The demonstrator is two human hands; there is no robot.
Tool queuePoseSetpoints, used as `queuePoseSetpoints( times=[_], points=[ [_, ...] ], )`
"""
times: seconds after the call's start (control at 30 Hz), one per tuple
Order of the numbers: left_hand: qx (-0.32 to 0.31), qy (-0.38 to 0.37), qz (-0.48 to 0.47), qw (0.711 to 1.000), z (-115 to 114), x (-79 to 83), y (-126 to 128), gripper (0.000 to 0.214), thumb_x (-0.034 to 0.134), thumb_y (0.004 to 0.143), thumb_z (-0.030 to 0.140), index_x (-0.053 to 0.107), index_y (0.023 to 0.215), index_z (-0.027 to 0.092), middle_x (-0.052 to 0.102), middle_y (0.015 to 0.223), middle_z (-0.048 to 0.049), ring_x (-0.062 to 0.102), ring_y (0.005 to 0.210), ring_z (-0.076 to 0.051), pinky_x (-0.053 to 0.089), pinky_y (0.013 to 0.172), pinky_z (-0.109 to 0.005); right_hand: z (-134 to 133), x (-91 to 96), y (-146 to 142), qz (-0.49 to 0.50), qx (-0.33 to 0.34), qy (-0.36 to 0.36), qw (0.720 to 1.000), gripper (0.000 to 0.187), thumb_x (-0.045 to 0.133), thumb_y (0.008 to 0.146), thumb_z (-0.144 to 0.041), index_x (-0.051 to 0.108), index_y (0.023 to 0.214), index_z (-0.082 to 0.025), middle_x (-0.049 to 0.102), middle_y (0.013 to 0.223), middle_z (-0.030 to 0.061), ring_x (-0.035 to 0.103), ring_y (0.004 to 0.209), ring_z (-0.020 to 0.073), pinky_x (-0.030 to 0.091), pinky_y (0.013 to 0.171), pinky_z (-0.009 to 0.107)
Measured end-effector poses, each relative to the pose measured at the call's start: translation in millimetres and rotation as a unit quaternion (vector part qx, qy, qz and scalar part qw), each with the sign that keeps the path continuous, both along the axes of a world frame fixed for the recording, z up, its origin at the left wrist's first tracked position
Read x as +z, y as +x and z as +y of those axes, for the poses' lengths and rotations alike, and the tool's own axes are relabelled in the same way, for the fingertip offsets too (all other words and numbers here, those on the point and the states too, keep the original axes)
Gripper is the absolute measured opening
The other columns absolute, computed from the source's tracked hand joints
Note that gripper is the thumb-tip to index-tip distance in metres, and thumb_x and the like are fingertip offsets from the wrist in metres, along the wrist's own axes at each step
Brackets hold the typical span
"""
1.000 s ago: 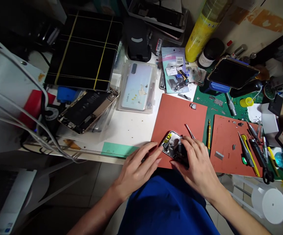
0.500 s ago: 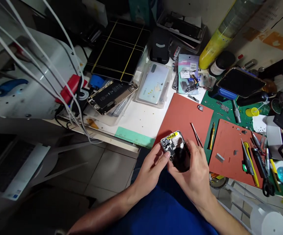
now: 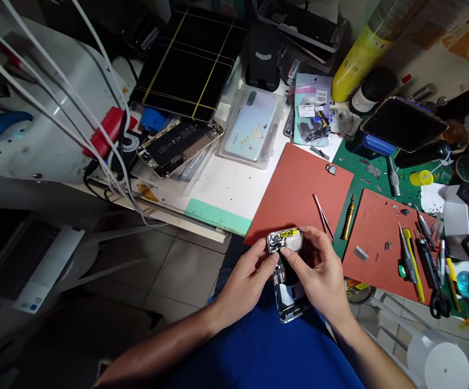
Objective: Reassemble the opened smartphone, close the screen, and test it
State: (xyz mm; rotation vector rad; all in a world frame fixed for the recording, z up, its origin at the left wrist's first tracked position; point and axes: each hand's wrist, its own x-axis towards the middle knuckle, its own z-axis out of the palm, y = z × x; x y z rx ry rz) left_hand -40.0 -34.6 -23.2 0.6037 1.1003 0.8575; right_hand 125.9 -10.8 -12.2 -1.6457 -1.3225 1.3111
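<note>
Left hand [image 3: 241, 283] and right hand [image 3: 324, 275] clamp an opened phone [image 3: 293, 296] between them, thumbs over its exposed parts, above blue clothing [image 3: 275, 351] near a reddish mat [image 3: 297, 189]. The phone's lower end, hidden half a second earlier, now shows.

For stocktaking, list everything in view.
Held phone: 1, silver, lower centre
Mats: 2, reddish, front
Tweezers: 1, silver, left mat
Screwdriver: 1, gold, between mats
Scissors: 1, black, lower right
Small parts: several, grey, mats
Cased phone: 1, pale, upper centre
Large opened phone: 1, black and gold, left
Banded slab: 1, black, rear left
Cables: several, white, left
Cylinder: 1, yellow, rear right
Propped phone: 1, black, right
Laptop: 1, silver, lower left
Hands: 2, bare, on held phone
</note>
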Motion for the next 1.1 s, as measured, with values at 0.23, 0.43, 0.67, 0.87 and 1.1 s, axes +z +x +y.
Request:
queuePoseSetpoints(
  times=[0.23,0.43,0.67,0.87,1.1],
  points=[
    [-0.019,-0.015,0.013,1.000,-1.2,-1.0,2.7,0.045,0.058,0.106,0.051,0.064,0.141,0.024,0.072,0.126,-0.0089,0.068,0.097,-0.019,0.058,0.085,-0.031,-0.4,-1.5,0.7,-0.032,-0.006,0.013,0.999,0.040,0.080,0.093,-0.042,0.063,0.125,-0.026,0.075,0.116,0.0072,0.074,0.103,0.0238,0.064,0.084,0.038],
    [-0.013,-0.013,0.041,0.999,-3.4,-4.1,3.2,0.042,0.058,0.105,0.052,0.067,0.134,0.023,0.074,0.106,-0.0067,0.068,0.091,-0.019,0.058,0.082,-0.031,0.3,-3.3,0.7,-0.021,-0.004,0.005,1.000,0.039,0.080,0.093,-0.040,0.062,0.125,-0.027,0.074,0.116,0.0065,0.073,0.102,0.0229,0.063,0.083,0.037],
    [-0.010,-0.011,0.080,0.997,-4.8,-5.8,3.3,0.037,0.059,0.103,0.054,0.072,0.119,0.023,0.071,0.083,-0.0030,0.067,0.081,-0.020,0.058,0.076,-0.032,3.0,-2.3,-1.9,0.004,-0.015,-0.005,1.000,0.039,0.083,0.090,-0.038,0.063,0.121,-0.026,0.073,0.114,0.0063,0.072,0.100,0.0224,0.062,0.078,0.035],
    [0.001,-0.002,0.108,0.994,-8.7,-9.7,5.0,0.035,0.060,0.101,0.054,0.072,0.114,0.024,0.069,0.076,-0.0024,0.067,0.077,-0.022,0.056,0.072,-0.033,6.3,0.6,-2.9,0.010,-0.013,-0.019,1.000,0.037,0.083,0.089,-0.037,0.064,0.118,-0.025,0.073,0.110,0.0057,0.072,0.099,0.0227,0.062,0.079,0.036],
    [-0.003,0.003,0.103,0.995,-10.4,-7.3,4.8,0.034,0.059,0.102,0.054,0.071,0.114,0.024,0.068,0.075,-0.0019,0.066,0.078,-0.021,0.056,0.073,-0.031,9.5,4.2,-2.8,0.023,-0.009,-0.041,0.999,0.038,0.085,0.086,-0.038,0.064,0.116,-0.026,0.073,0.107,0.0040,0.071,0.093,0.0218,0.060,0.076,0.035]
  ],
)
